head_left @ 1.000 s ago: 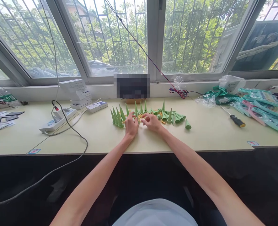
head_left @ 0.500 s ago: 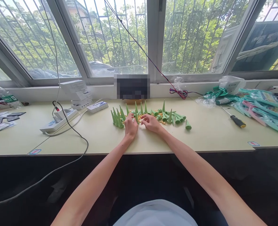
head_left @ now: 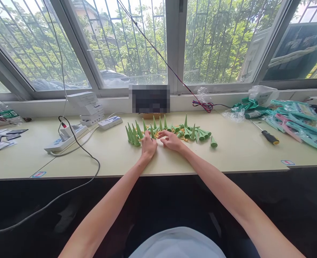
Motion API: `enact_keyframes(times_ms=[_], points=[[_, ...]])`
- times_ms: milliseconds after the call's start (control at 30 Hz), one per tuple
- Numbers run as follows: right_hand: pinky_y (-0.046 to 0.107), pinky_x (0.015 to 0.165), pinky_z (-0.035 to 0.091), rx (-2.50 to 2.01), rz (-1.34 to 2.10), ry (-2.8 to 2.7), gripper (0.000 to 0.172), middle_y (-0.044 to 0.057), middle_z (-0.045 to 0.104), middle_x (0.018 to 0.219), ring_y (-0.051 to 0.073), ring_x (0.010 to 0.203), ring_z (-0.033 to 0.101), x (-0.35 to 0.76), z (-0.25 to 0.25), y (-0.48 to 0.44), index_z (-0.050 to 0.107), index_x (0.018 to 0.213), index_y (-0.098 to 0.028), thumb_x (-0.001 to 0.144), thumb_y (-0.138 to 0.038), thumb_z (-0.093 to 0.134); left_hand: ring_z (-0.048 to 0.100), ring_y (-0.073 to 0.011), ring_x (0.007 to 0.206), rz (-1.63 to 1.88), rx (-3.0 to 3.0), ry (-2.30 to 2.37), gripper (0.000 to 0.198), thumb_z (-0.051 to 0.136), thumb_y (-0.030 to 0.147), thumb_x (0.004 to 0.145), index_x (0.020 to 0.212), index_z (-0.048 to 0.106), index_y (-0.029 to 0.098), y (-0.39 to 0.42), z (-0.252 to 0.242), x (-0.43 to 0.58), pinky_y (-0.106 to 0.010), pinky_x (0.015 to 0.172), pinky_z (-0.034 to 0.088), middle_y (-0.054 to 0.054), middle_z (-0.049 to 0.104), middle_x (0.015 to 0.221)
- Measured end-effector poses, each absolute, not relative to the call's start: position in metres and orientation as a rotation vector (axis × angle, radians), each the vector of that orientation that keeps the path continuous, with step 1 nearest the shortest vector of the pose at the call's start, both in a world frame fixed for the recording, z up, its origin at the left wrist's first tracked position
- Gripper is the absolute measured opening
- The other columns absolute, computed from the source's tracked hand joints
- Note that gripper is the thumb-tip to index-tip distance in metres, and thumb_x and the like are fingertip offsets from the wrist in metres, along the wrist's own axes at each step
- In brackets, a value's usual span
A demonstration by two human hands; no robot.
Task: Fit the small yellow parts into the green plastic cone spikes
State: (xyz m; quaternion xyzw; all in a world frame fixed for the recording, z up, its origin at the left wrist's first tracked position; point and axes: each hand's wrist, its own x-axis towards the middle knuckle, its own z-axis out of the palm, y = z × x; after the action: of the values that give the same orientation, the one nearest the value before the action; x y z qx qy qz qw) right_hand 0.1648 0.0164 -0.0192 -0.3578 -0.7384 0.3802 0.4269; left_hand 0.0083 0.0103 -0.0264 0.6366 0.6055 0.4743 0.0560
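Both my hands rest side by side on the pale table (head_left: pixel 236 154), at the near edge of a heap of green plastic cones (head_left: pixel 190 133) mixed with small yellow pieces (head_left: pixel 156 134). My left hand (head_left: pixel 148 145) has its fingers curled round an upright green cone (head_left: pixel 152 132) at its tips. My right hand (head_left: pixel 171 140) is curled in a pinch over the yellow pieces; what it holds is too small to make out. A row of upright cones (head_left: pixel 133 135) stands just left of my left hand.
A white power strip (head_left: pixel 64 139) with a black cable lies at the left, beside stacked white boxes (head_left: pixel 87 106). A screwdriver (head_left: pixel 268 136) and teal packaged goods (head_left: pixel 300 123) lie at the right. A dark blurred box (head_left: pixel 149 98) sits on the sill behind the cones.
Both hands have shifted slightly toward me and to the left, staying together at the heap. The fingers keep working at the small parts.
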Motion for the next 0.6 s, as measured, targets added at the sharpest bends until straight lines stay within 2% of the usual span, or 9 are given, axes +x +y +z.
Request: enact_keyframes(times_ms=[100,333,467,600], points=[[0.024,0.061,0.054,-0.878,0.958,-1.861,0.032,0.008,0.067,0.118,0.006,0.056,0.061,0.165,-0.02,0.017,0.057,0.119,-0.019,0.087,-0.016,0.054,0.068,-0.033,0.087,1.342,1.94,1.908,0.035,0.054,0.006,0.075,0.108,0.051,0.017,0.007,-0.023,0.01,-0.044,0.077,0.052,-0.012,0.068,0.083],[0.026,0.067,0.056,-0.873,1.01,-1.872,0.041,0.009,0.062,0.131,0.005,0.058,0.061,0.165,-0.019,0.017,0.057,0.128,-0.021,0.088,-0.012,0.053,0.068,-0.0295,0.091,1.118,1.936,2.055,0.037,0.052,0.012,0.082,0.119,0.049,0.013,-0.004,-0.013,0.015,-0.038,0.077,0.052,-0.014,0.068,0.094],[0.024,0.061,0.054,-0.877,0.976,-1.842,0.034,0.009,0.066,0.123,0.006,0.057,0.061,0.165,-0.018,0.015,0.061,0.121,-0.019,0.088,-0.014,0.054,0.067,-0.0297,0.093,1.048,1.99,2.069,0.034,0.051,0.015,0.084,0.118,0.05,0.014,-0.006,-0.011,0.015,-0.037,0.077,0.052,-0.014,0.068,0.094],[0.023,0.057,0.052,-0.904,0.945,-1.827,0.027,0.009,0.071,0.109,0.006,0.053,0.059,0.164,-0.014,0.012,0.064,0.112,-0.016,0.087,-0.014,0.056,0.067,-0.0281,0.086,0.987,2.067,2.047,0.03,0.047,0.013,0.086,0.115,0.052,0.014,-0.013,-0.01,0.013,-0.038,0.077,0.051,-0.012,0.068,0.086]])
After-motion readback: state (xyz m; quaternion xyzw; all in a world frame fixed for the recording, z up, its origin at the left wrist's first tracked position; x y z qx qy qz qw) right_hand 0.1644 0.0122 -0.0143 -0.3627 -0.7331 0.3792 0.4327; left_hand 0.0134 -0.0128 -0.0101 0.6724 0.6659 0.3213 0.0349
